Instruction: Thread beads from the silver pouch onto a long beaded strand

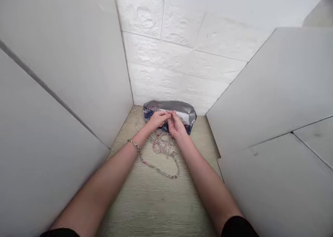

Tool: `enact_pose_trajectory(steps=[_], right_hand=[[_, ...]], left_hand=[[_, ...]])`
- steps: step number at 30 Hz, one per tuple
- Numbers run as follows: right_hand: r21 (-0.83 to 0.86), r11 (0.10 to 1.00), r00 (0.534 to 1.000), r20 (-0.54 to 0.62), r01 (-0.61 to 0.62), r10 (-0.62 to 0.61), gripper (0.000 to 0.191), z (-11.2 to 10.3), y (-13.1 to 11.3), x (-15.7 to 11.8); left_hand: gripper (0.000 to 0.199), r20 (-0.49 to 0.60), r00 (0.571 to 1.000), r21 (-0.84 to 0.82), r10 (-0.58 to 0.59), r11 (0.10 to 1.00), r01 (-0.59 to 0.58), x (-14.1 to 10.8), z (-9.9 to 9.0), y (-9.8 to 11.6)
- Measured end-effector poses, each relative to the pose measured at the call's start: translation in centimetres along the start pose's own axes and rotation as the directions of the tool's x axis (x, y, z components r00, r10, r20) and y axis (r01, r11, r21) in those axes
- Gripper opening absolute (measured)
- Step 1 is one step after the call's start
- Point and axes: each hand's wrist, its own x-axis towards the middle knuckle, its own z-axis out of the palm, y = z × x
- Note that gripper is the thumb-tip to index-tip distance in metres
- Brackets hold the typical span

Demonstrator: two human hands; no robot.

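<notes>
My left hand point(159, 119) and my right hand point(176, 124) meet fingertip to fingertip over a silver and dark blue bag point(191, 115). Both hands are closed in a pinch; something small and reddish shows between the fingertips, too small to make out. The bag lies open against the wall, with small beads inside it. Just below my hands lies a tangle of clear and pink beads point(162, 145). From it a beaded string point(161, 171) loops toward me, partly hidden by my left forearm. A chain bracelet circles my left wrist.
Pale wood-look surface point(156, 205) lies underneath. White panels point(65, 56) rise on the left and grey-white panels point(273, 91) on the right. A white brick-pattern wall point(179, 60) closes the back. More clear beads point(136, 119) lie near the back left corner.
</notes>
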Motion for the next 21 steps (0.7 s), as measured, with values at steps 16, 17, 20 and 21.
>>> enact_pose_trajectory(steps=[16, 17, 20, 21], right_hand=[[0.011, 1.000, 1.000, -0.021, -0.020, 0.020, 0.016, -0.30, -0.07, 0.35], [0.011, 1.000, 1.000, -0.021, -0.019, 0.020, 0.016, -0.30, -0.07, 0.31], [0.013, 1.000, 1.000, -0.020, -0.020, 0.021, 0.018, -0.28, -0.09, 0.20], [0.014, 1.000, 1.000, -0.021, -0.020, 0.020, 0.018, -0.27, -0.09, 0.17]], left_hand=[[0.020, 0.028, 0.999, -0.102, 0.022, 0.995, -0.019, 0.02, -0.02, -0.03], [0.020, 0.030, 0.999, -0.104, 0.024, 0.994, -0.021, 0.05, -0.02, -0.06], [0.019, 0.027, 0.999, -0.098, 0.023, 0.995, -0.020, 0.12, -0.03, -0.12], [0.019, 0.024, 0.999, -0.095, 0.021, 0.995, -0.019, 0.14, -0.03, -0.14]])
